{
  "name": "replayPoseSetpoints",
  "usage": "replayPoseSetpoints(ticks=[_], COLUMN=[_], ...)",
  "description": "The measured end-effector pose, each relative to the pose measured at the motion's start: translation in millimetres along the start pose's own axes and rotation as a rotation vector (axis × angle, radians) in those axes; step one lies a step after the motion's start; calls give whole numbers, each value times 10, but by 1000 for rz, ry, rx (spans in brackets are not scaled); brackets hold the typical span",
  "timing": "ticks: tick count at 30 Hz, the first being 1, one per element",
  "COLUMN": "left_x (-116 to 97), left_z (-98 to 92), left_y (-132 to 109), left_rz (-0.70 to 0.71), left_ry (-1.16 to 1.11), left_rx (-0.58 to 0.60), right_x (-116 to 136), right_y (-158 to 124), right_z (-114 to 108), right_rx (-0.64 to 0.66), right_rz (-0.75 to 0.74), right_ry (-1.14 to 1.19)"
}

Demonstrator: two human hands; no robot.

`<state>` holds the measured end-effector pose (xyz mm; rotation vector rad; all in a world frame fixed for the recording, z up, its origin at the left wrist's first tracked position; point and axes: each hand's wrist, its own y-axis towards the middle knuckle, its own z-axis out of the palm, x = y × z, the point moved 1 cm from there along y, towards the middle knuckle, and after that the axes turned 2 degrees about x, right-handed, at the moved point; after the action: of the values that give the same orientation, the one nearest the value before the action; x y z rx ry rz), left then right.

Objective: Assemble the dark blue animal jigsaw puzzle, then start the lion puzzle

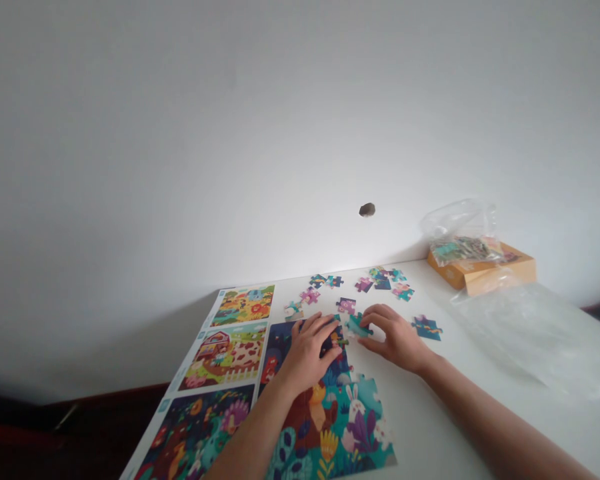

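A partly joined jigsaw puzzle (325, 427) lies on the white table, showing a rabbit, plants and other animals in dark blue and teal. My left hand (310, 350) rests on its upper part with fingers spread, hiding some of the picture. To the right, my right hand (393, 337) pinches a teal puzzle piece (357, 325) close to the puzzle's upper right edge. Whether that piece touches the joined part I cannot tell. Just beyond it sits a purple puzzle piece (346, 305), and a dark blue piece (427, 327) lies right of my right hand.
Several loose pieces (380, 277) are scattered toward the wall. A printed picture sheet (233, 353) runs along the left side. At the back right, an orange box (505, 270) carries a clear bag of pieces (463, 240). Another clear plastic bag (545, 340) lies in front.
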<state>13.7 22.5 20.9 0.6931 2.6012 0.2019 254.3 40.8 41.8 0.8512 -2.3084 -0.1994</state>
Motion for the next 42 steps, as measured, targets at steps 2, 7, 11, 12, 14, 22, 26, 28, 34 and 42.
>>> replayPoseSetpoints(ticks=[2, 7, 11, 12, 14, 22, 26, 28, 34, 42], left_x=[-20, -113, -170, -180, -196, -187, -190, -192, -181, -193], left_z=[-5, -31, -70, -80, -97, -78, -82, -89, -83, -87], left_y=[5, 7, 7, 7, 6, -20, -15, -11, -11, -1], left_rz=[51, 186, 229, 238, 251, 213, 239, 268, 279, 263], left_ry=[-51, -153, -179, -179, -184, -223, -239, -241, -228, -222], left_rx=[-28, -40, 12, 25, 47, 69, 113, 135, 171, 193], right_x=[42, 105, 138, 148, 164, 82, -34, -92, -197, 14], right_y=[-2, -12, -16, -15, -12, -26, -41, -47, -74, -117], right_z=[-12, -10, -37, -53, -90, -236, -294, -324, -412, -327], right_rx=[35, 196, 280, 295, 327, 441, 493, 505, 580, 876], right_rz=[-69, -159, -164, -162, -153, -36, 87, 147, 266, 227], right_ry=[37, 106, 134, 137, 136, 151, 133, 134, 271, 387])
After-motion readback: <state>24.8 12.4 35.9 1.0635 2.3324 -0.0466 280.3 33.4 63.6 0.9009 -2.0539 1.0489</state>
